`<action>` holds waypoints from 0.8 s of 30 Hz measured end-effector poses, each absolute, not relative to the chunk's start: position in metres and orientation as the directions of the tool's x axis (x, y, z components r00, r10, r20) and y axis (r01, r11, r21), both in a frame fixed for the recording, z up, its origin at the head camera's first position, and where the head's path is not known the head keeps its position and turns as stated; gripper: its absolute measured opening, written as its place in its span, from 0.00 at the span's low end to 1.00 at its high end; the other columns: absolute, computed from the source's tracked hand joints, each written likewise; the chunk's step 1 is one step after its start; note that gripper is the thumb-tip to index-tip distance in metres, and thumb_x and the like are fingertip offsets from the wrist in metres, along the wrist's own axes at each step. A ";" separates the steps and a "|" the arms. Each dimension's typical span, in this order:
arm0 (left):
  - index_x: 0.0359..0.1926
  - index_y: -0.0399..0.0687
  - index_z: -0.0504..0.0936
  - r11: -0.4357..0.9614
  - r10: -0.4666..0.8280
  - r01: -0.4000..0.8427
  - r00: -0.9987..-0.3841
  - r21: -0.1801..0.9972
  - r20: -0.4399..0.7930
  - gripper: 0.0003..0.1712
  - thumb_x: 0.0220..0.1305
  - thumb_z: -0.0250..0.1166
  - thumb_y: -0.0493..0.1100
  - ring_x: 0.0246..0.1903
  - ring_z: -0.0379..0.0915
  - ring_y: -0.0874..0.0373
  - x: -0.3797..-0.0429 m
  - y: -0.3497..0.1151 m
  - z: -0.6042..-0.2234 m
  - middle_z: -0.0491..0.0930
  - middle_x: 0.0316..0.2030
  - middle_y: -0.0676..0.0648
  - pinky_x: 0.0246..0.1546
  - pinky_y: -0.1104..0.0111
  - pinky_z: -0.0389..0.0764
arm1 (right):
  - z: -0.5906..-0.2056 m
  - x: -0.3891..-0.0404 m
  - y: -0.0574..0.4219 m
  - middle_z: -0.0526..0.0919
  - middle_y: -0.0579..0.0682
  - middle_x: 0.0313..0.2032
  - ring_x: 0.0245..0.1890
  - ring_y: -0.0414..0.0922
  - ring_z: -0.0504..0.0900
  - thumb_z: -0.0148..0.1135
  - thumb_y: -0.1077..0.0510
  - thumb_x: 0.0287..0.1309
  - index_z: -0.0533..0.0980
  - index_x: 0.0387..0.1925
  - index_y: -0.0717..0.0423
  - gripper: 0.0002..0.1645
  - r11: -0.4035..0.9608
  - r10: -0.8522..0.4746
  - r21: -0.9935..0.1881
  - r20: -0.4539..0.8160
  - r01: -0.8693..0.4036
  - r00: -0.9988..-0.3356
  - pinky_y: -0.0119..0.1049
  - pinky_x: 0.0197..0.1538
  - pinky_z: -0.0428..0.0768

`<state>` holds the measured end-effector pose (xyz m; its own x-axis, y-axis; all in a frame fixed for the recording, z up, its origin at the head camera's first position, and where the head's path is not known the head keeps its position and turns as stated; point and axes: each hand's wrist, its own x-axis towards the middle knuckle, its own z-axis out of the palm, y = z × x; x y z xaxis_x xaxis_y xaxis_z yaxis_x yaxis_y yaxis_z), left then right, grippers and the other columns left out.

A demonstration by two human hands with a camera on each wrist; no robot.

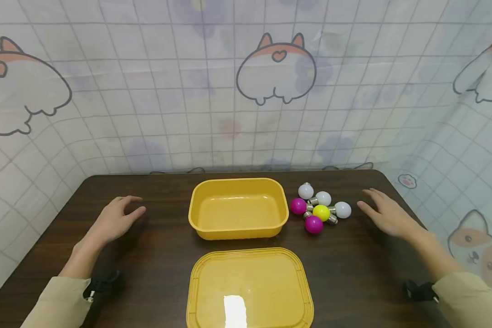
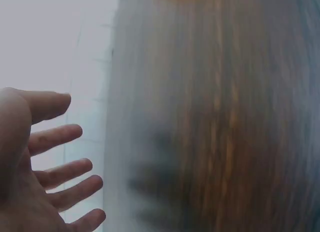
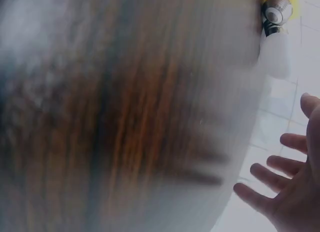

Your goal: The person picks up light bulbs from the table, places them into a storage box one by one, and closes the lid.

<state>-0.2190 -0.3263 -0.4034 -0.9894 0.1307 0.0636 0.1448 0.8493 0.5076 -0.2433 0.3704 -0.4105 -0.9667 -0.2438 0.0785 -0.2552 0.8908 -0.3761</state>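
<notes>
My left hand (image 1: 114, 219) hovers over the left side of the dark table, fingers spread and holding nothing; the left wrist view shows the same relaxed hand (image 2: 45, 162). At the right, my right hand (image 1: 389, 214) is also loosely extended, apart from a group of light bulbs. That group has white bulbs (image 1: 343, 210), magenta bulbs (image 1: 313, 224) and a yellow bulb (image 1: 321, 212), all lying on their sides or leaning together. Left of them stands a yellow plastic box (image 1: 238, 233) with nothing in it. A flat yellow lid (image 1: 250, 282) lies in front of the box.
The dark wooden table (image 1: 156, 273) reaches back to a grid-patterned cloth (image 1: 168, 91) with cartoon corgis, which also hangs at both sides. A white bulb (image 3: 276, 54) shows near the top edge of the right wrist view. Black straps circle both wrists.
</notes>
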 end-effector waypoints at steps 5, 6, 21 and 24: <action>0.67 0.35 0.72 0.791 0.094 0.099 -0.995 0.604 0.040 0.31 0.80 0.54 0.56 0.59 0.70 0.30 -0.218 -0.316 -0.395 0.73 0.61 0.27 0.52 0.38 0.75 | -0.412 -0.240 0.362 0.67 0.75 0.66 0.65 0.72 0.66 0.50 0.46 0.80 0.64 0.70 0.72 0.35 0.865 -0.263 -0.402 0.147 -0.301 -0.953 0.69 0.63 0.67; 0.67 0.35 0.73 0.774 0.092 0.093 -0.995 0.627 0.033 0.31 0.79 0.54 0.57 0.58 0.72 0.31 -0.218 -0.313 -0.394 0.74 0.60 0.28 0.51 0.39 0.76 | -0.412 -0.239 0.361 0.69 0.74 0.64 0.63 0.71 0.69 0.51 0.47 0.79 0.66 0.69 0.72 0.34 0.861 -0.262 -0.406 0.161 -0.306 -0.952 0.69 0.61 0.69; 0.71 0.32 0.68 0.417 0.149 0.014 -0.987 0.909 -0.053 0.31 0.79 0.57 0.51 0.61 0.72 0.37 -0.218 -0.270 -0.392 0.68 0.67 0.30 0.57 0.55 0.82 | -0.404 -0.234 0.351 0.82 0.67 0.55 0.56 0.66 0.79 0.57 0.49 0.77 0.74 0.63 0.62 0.25 0.798 -0.195 -0.546 0.168 -0.256 -0.966 0.58 0.48 0.82; 0.71 0.31 0.67 0.316 0.162 -0.002 -0.985 0.949 -0.056 0.32 0.78 0.59 0.49 0.60 0.71 0.37 -0.217 -0.264 -0.395 0.66 0.68 0.29 0.55 0.57 0.83 | -0.402 -0.233 0.350 0.81 0.68 0.55 0.57 0.67 0.77 0.58 0.48 0.76 0.74 0.64 0.62 0.26 0.796 -0.181 -0.563 0.129 -0.222 -0.975 0.59 0.49 0.81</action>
<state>-0.2174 -0.2637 -0.3954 -0.9852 0.1616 -0.0563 -0.0024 0.3160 0.9488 -0.2334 0.3498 -0.4019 -0.9751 -0.1808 0.1287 -0.2219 0.7962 -0.5628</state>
